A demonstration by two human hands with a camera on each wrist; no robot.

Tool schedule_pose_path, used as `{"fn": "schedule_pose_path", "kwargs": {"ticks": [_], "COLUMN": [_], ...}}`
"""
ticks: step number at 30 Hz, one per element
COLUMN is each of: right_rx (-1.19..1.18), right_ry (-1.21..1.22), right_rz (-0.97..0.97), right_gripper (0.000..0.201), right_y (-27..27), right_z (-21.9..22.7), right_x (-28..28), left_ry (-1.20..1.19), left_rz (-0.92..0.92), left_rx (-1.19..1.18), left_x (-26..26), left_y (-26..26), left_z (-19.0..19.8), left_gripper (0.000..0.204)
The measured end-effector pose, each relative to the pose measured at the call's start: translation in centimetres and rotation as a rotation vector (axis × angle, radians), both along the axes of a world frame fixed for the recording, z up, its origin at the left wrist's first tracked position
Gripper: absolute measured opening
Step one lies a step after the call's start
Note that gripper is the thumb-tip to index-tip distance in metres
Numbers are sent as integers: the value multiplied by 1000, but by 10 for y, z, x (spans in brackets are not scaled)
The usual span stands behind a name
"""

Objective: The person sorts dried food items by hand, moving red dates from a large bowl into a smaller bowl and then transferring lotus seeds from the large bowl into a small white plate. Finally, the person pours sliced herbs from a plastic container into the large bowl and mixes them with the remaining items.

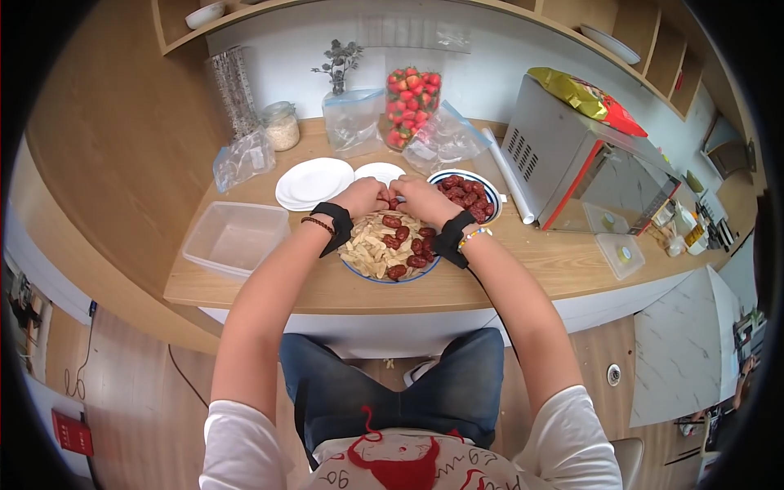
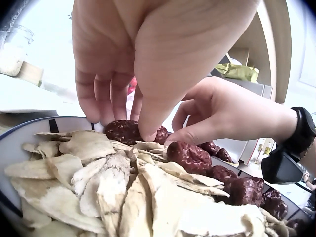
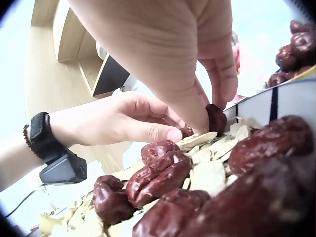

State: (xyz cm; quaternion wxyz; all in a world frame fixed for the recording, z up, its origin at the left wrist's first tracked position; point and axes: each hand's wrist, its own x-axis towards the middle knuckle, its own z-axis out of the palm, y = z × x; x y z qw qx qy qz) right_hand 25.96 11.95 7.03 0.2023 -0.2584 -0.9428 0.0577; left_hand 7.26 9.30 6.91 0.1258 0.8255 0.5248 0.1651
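My left hand [image 1: 362, 196] and right hand [image 1: 422, 201] meet over the far side of a blue-rimmed plate [image 2: 19, 139]. Pale dried slices [image 1: 367, 253] cover it, with several red dates [image 1: 397, 271] on top, mostly on the right side. In the left wrist view, my left thumb and fingers pinch a red date [image 2: 123, 132] lying on the slices beside the far rim. The right wrist view has another date [image 3: 216, 118] pinched between my right thumb and fingers, low over the slices. Both hands point downward, their fingertips close together.
Right behind the plate stands a bowl of red dates [image 1: 482, 210]. White plates [image 1: 314, 184] and a clear plastic container [image 1: 233, 237] lie to the left. Farther back are a bag of strawberries [image 1: 412, 102], plastic bags [image 1: 354, 122] and a jar [image 1: 281, 129]; a microwave [image 1: 563, 155] is at right.
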Motion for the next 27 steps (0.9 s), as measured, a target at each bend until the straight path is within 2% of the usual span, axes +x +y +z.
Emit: {"fn": "schedule_pose_path", "kwargs": {"ticks": [8,11,12,13,15,16,17,19,22,24,27], "right_rx": [-49,-409,-556,-512,-532,-398,-313,-319,-224,-226,-247], "right_ry": [12,164,350,313,398,438,400,376,350,382,418], "right_rz": [-1,9,79,-16,-131,-121,-224,-381,-435,-387,-361], "right_gripper": [23,21,21,20,21,21,20,20,21,22,22], "right_y": [-4,-4,-7,-6,6,24,24,25,40,49,54], "right_z": [2,18,24,33,39,31,37,44,33,22,14], "right_x": [5,21,32,44,72,88,100,116,124,121,118], "left_ry": [17,-64,-66,-72,-76,-74,-68,-64,-144,-128,-7], "left_rz": [1,9,2,-4,10,27,45,18,-94,-171,-178], "left_rx": [-8,-75,-65,-60,-6,40,87,139,120,84,91], "left_x": [0,-1,-4,-7,-7,-4,-1,21,65,92,113], "left_y": [-4,-5,-4,-3,1,2,2,-1,-6,-3,9], "left_z": [3,2,1,-1,0,5,13,30,41,37,24], "left_gripper": [22,21,21,20,19,19,18,18,19,18,19]}}
